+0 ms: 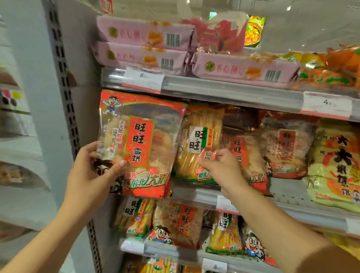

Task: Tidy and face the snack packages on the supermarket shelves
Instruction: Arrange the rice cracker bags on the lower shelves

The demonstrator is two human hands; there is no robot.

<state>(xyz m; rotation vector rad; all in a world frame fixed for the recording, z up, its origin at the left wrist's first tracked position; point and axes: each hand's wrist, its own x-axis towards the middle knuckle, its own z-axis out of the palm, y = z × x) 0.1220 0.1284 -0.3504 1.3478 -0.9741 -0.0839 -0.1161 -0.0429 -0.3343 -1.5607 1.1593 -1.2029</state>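
Three grey metal shelves with price tags on their front rails carry snack packages, next to a perforated upright post and a pale wall. On the middle shelf, the left hand grips a big red rice cracker bag at its lower left edge and holds it upright at the shelf's left end. Just beside it, the right hand pinches a yellow cracker bag at its front. Pink flat packs lie stacked on the top shelf.

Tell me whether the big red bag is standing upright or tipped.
Upright, front out: the red bag has its label reading straight, and the left hand grips its lower left edge.
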